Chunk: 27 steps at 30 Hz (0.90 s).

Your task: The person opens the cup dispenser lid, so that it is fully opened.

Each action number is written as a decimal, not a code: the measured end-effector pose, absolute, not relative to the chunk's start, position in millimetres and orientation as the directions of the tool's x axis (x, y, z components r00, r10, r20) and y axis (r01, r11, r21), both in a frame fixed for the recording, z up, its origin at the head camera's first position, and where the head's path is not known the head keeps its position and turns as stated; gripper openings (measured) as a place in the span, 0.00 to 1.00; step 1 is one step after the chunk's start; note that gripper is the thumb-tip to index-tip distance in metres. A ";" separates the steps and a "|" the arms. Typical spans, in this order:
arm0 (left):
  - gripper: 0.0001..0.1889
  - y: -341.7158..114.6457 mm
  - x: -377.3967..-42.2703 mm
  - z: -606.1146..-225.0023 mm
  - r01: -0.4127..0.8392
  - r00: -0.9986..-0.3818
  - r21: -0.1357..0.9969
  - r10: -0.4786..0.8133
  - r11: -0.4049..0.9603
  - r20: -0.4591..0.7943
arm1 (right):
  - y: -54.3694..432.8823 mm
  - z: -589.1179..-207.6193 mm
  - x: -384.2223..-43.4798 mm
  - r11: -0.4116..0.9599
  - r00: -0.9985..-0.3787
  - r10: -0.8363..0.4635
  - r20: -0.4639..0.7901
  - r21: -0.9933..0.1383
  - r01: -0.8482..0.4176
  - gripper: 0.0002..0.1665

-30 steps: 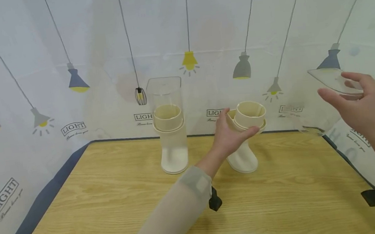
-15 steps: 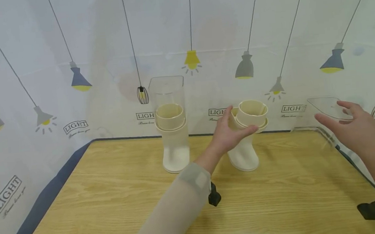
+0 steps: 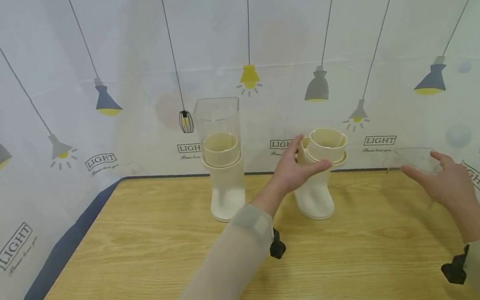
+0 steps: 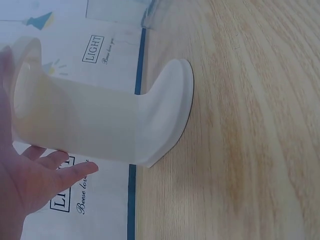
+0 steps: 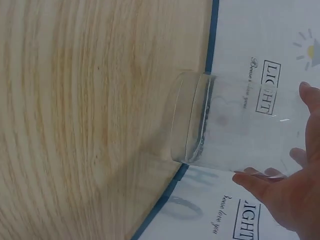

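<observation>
On the right half of the wooden table stands a cream boot-shaped dispenser base (image 3: 317, 188) with a round collar on top. My left hand (image 3: 292, 170) grips it just below the collar, thumb toward me and fingers round the far side; in the left wrist view the base (image 4: 100, 117) stands with its foot on the table. To the right, my right hand (image 3: 446, 182) holds a clear plastic container (image 5: 240, 125), thumb and fingers on opposite sides of its upper part. Whether the container's lower end touches the table, I cannot tell.
Left of the held base stands a matching cream dispenser base (image 3: 228, 191) with a clear container (image 3: 218, 111) upright on top. Behind the table (image 3: 146, 253) hangs a white sheet (image 3: 136, 44) printed with lamps, close to the back edge.
My right hand has come down and to the left with the clear container. The left hand keeps its grip on the base, which stays in place. The head view has shifted slightly.
</observation>
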<state>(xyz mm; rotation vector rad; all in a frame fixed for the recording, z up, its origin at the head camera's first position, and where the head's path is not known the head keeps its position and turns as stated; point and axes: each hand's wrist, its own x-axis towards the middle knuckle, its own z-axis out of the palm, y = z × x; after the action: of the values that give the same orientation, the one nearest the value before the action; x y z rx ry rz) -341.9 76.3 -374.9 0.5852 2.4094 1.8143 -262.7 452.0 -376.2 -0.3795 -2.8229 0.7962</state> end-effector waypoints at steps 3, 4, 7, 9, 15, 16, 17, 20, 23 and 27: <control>0.60 77.7 -342.2 -375.1 0.262 -0.922 0.937 0.347 0.230 0.173 | 454.8 -379.7 -263.8 0.810 -0.945 0.313 0.099 -0.547 0.211 0.68; 0.60 78.3 -342.4 -375.1 0.263 -0.921 0.937 0.348 0.230 0.173 | 455.3 -380.6 -264.5 0.808 -0.942 0.320 0.100 -0.549 0.216 0.68; 0.60 79.2 -342.6 -374.6 0.262 -0.920 0.938 0.351 0.227 0.172 | 456.7 -383.2 -267.7 0.790 -0.940 0.330 0.092 -0.572 0.221 0.69; 0.60 79.5 -342.6 -374.2 0.261 -0.919 0.939 0.355 0.225 0.171 | 457.1 -384.8 -270.2 0.784 -0.939 0.331 0.096 -0.582 0.217 0.68; 0.60 79.1 -342.4 -372.5 0.250 -0.920 0.941 0.359 0.228 0.158 | 460.0 -390.8 -279.7 0.770 -0.940 0.315 0.131 -0.615 0.172 0.66; 0.60 78.8 -342.5 -372.2 0.248 -0.920 0.942 0.359 0.228 0.155 | 460.2 -391.9 -281.2 0.765 -0.940 0.314 0.133 -0.622 0.168 0.66; 0.60 78.4 -342.9 -372.1 0.248 -0.919 0.942 0.362 0.225 0.155 | 460.5 -393.3 -282.8 0.761 -0.940 0.313 0.133 -0.628 0.165 0.66; 0.59 77.7 -343.3 -371.8 0.242 -0.918 0.944 0.368 0.225 0.148 | 460.9 -397.0 -286.9 0.762 -0.938 0.325 0.120 -0.620 0.185 0.66; 0.59 76.6 -343.2 -371.5 0.238 -0.917 0.945 0.374 0.223 0.142 | 460.7 -399.8 -290.5 0.768 -0.932 0.345 0.106 -0.603 0.216 0.67; 0.58 74.2 -343.1 -371.8 0.233 -0.918 0.946 0.372 0.225 0.137 | 458.6 -402.3 -295.2 0.767 -0.926 0.366 0.091 -0.594 0.245 0.68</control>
<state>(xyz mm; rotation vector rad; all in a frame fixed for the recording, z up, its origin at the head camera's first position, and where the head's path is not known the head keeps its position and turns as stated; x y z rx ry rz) -343.1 74.2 -371.8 0.5868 2.3637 1.7924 -295.2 458.6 -402.3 -0.4831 -2.7604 0.8860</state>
